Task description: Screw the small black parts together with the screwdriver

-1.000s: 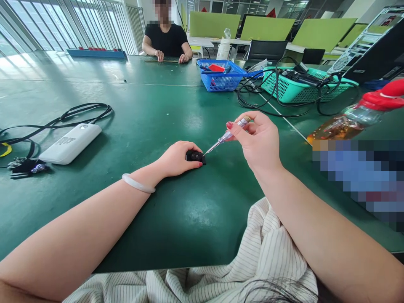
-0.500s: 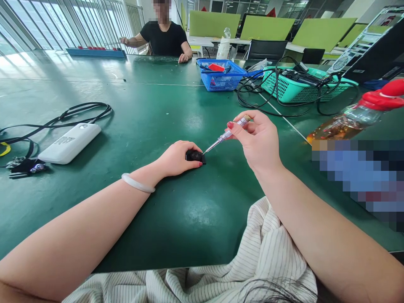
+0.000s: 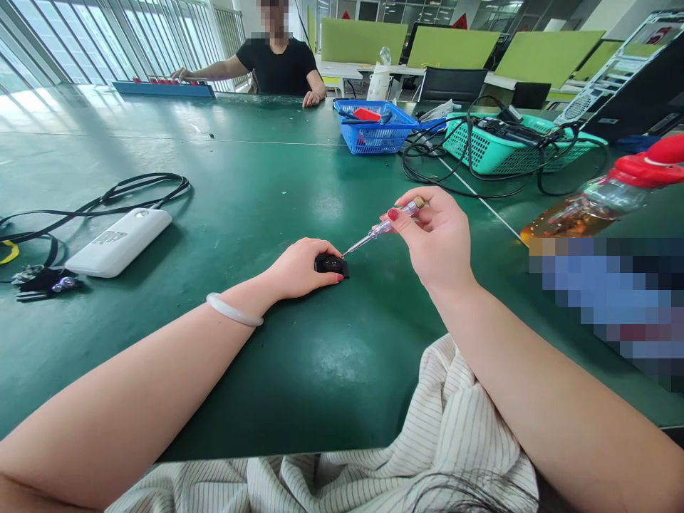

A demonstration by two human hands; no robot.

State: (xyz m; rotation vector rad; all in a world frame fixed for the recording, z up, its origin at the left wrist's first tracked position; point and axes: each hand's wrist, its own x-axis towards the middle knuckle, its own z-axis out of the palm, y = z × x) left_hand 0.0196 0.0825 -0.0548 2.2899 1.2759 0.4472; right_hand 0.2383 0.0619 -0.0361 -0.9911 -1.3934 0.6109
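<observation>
My left hand [image 3: 299, 269] rests on the table and grips a small black block-shaped part [image 3: 332, 264] between thumb and fingers. The details on top of this part are too small to make out. Between the thumb and fingers of my right hand [image 3: 441, 239] is a slim screwdriver with a clear handle [image 3: 382, 227]. It slants down to the left, and its tip meets the upper right edge of the black part. Whether the tip sits in a screw cannot be seen.
On the green table [image 3: 240, 206] lie a white power bank [image 3: 120, 242] with a black cable, a blue basket [image 3: 377, 135], a teal basket [image 3: 481, 157] with tangled cables, and a red-capped bottle [image 3: 582, 203]. Across the table sits a person [image 3: 278, 64], one hand at a long blue rack [image 3: 163, 89].
The screwdriver tip has shifted slightly left and up on the black part, and my right hand with it. The person opposite has stretched an arm out toward the blue rack.
</observation>
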